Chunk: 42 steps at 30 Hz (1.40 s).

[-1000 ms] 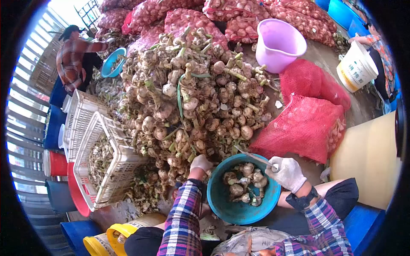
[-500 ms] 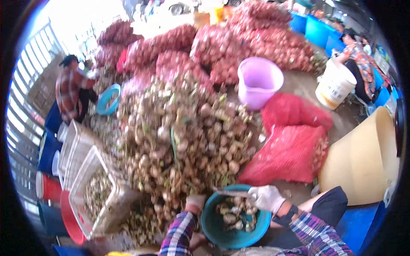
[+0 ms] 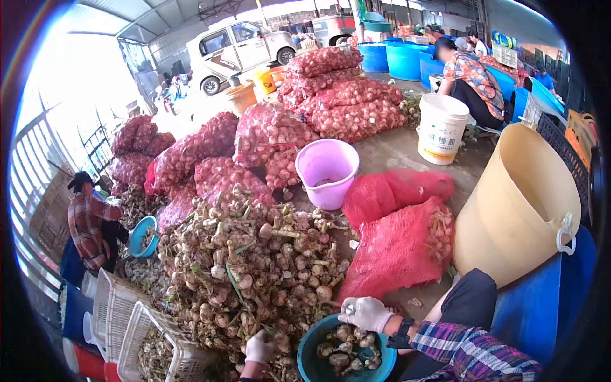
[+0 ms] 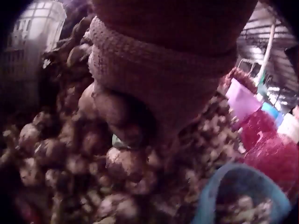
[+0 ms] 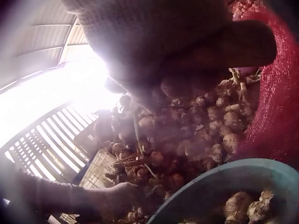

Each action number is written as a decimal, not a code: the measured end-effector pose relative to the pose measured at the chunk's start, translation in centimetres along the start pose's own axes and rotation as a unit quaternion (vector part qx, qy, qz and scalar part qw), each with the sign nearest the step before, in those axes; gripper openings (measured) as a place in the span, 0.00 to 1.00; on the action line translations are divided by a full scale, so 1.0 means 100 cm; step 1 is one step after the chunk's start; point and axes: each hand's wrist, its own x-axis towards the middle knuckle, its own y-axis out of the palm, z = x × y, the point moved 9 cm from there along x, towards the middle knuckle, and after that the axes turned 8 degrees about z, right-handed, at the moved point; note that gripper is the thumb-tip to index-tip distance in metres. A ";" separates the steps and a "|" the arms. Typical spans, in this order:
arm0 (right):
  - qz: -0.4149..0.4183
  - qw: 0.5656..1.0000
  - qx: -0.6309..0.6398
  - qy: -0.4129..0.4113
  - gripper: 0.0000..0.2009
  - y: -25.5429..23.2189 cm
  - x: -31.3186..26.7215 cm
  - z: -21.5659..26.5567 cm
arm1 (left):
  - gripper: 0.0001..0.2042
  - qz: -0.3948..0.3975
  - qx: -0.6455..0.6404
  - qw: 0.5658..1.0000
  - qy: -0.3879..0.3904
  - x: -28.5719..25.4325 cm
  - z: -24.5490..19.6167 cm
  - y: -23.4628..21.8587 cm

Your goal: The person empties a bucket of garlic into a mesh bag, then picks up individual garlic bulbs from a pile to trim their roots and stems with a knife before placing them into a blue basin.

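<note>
In the head view my gloved left hand (image 3: 259, 348) is low on the pile of garlic bulbs with stalks (image 3: 254, 274), left of a teal basin (image 3: 307, 356). Its fingertips are hidden in the left wrist view, where the glove (image 4: 154, 79) hangs over the bulbs, so a grip cannot be made out. My gloved right hand (image 3: 365, 314) holds a knife (image 3: 329, 303) above the basin's far rim, the thin blade pointing left. Several garlic bulbs (image 3: 340, 360) lie inside the basin. The right wrist view shows the curled right hand (image 5: 163, 46) dark against the pile.
Red mesh sacks (image 3: 401, 245) lie beyond the basin, with a purple bucket (image 3: 328, 172) behind them. White crates (image 3: 137, 344) stand left of the pile. A large cream tub (image 3: 509, 210) is at the right. Two people sit farther off.
The head view has tilted upward, showing a vehicle and more sacks. Relative to the basin, my left hand has moved left and nearer; my right hand, with the knife, has shifted left over the rim.
</note>
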 end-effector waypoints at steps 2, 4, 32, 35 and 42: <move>0.022 0.973 0.227 0.032 0.13 0.015 0.012 -0.019 | 0.15 -0.029 -0.142 0.987 0.071 -0.013 -0.070 -0.034; 0.044 0.946 0.318 0.041 0.14 0.018 0.014 -0.010 | 0.12 -0.027 -0.298 0.948 0.104 -0.026 -0.129 -0.045; -0.312 0.739 0.581 -0.137 0.03 -0.181 -0.054 -0.027 | 0.09 -0.403 -0.194 0.653 0.611 -0.128 -0.467 -0.281; -0.323 0.745 0.572 -0.120 0.03 -0.178 -0.057 -0.029 | 0.08 -0.522 -0.056 0.674 0.520 -0.071 -0.454 -0.263; -0.245 0.760 0.590 -0.114 0.05 -0.161 -0.041 -0.027 | 0.27 -0.075 0.264 0.952 0.134 0.134 -0.323 -0.157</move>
